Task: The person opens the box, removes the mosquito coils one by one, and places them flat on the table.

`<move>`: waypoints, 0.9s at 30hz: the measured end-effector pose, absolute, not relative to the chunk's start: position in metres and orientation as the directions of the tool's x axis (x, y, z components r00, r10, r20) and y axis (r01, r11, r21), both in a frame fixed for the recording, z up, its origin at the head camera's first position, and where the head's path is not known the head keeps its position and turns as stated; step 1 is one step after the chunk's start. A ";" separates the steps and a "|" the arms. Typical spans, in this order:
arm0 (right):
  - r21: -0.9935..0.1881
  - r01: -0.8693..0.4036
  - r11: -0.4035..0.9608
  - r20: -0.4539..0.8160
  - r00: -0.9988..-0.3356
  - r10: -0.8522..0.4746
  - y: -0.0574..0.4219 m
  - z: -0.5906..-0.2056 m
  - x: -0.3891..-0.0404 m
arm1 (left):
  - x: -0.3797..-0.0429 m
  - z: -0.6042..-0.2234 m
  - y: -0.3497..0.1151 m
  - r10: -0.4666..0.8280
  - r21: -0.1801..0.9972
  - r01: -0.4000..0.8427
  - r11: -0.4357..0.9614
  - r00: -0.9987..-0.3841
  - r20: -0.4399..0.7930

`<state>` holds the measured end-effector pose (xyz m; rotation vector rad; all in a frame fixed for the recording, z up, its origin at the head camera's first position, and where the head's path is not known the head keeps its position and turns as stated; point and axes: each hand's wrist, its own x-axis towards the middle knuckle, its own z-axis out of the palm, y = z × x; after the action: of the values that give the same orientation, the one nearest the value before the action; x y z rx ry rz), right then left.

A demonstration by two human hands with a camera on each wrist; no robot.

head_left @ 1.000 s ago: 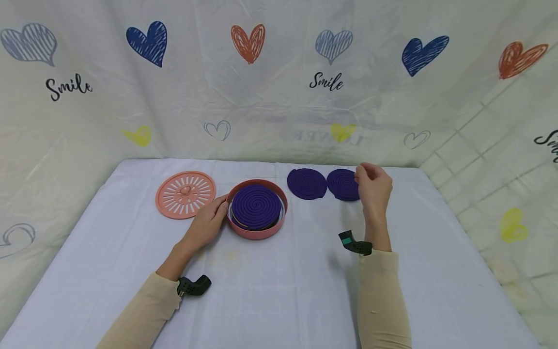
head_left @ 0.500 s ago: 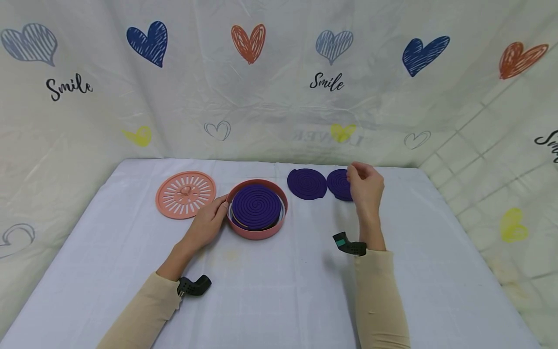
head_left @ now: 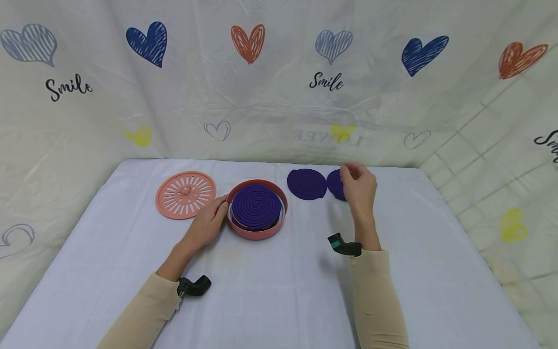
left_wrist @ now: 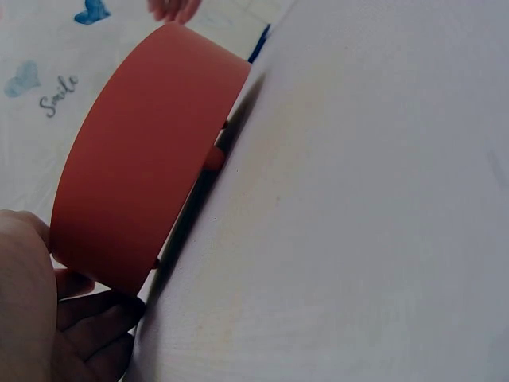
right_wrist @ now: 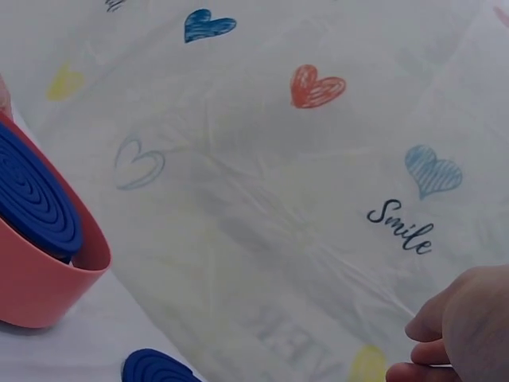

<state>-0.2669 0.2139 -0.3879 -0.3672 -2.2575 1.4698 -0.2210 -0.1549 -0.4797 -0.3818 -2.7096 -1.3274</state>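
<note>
Facing you, a pale heart-print sheet [head_left: 279, 89] hangs beyond the coral mosquito-coil holder [head_left: 257, 235]. The desk [head_left: 279, 295] under the round, uncovered holder wears a white cloth. A slotted peach lid [head_left: 185, 190] lies flat left of the holder and slightly farther back. Your left hand [head_left: 207, 221] grips the holder's left wall, thumb at the rim. Your right hand [head_left: 361, 186] is well right of the holder; its fingers bend loosely, with a narrow gap and nothing visible between them. Inside the holder, a purple mosquito coil [head_left: 256, 207] tops layers too hidden to make out. Right of the holder and farther from you, an inner coil [head_left: 306, 184] lies flat, with an outer coil [head_left: 334, 184] just beside it, partly hidden by your right hand; whether they touch, I cannot tell. Small feet [left_wrist: 213, 157] show along the holder's bottom.
</note>
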 end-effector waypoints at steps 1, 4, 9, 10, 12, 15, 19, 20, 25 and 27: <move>-0.912 -0.014 0.410 0.207 -0.878 0.431 0.213 -0.388 -0.267 | -0.221 -0.480 -0.155 0.180 0.763 0.267 0.589 -0.963 0.198; -0.905 -0.025 0.424 0.220 -0.881 0.418 0.210 -0.389 -0.267 | -0.221 -0.479 -0.155 0.179 0.766 0.261 0.588 -0.965 0.191; -0.895 -0.043 0.444 0.240 -0.885 0.398 0.205 -0.390 -0.267 | -0.220 -0.479 -0.155 0.180 0.766 0.262 0.587 -0.965 0.192; -0.894 -0.046 0.445 0.242 -0.886 0.395 0.204 -0.391 -0.267 | -0.220 -0.479 -0.155 0.180 0.766 0.263 0.587 -0.964 0.194; -0.887 -0.054 0.458 0.253 -0.887 0.385 0.201 -0.391 -0.266 | -0.220 -0.479 -0.155 0.180 0.764 0.266 0.588 -0.964 0.196; -0.876 -0.053 0.480 0.259 -0.890 0.374 0.198 -0.392 -0.266 | -0.220 -0.479 -0.155 0.179 0.763 0.266 0.589 -0.964 0.198; -0.871 -0.060 0.487 0.261 -0.897 0.356 0.194 -0.394 -0.267 | -0.220 -0.478 -0.155 0.180 0.765 0.263 0.588 -0.964 0.193; -0.871 -0.064 0.486 0.262 -0.899 0.351 0.193 -0.394 -0.267 | -0.220 -0.478 -0.155 0.181 0.766 0.263 0.587 -0.964 0.192; -0.861 -0.081 0.502 0.273 -0.907 0.322 0.188 -0.395 -0.267 | -0.219 -0.477 -0.155 0.180 0.768 0.258 0.586 -0.966 0.188; -0.857 -0.084 0.509 0.273 -0.911 0.310 0.186 -0.395 -0.267 | -0.219 -0.477 -0.155 0.177 0.766 0.258 0.589 -0.966 0.189</move>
<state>-0.2665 0.1859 -0.3948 -0.1871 -2.3621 1.3715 -0.2191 -0.1551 -0.4769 -0.3733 -2.7166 -1.3331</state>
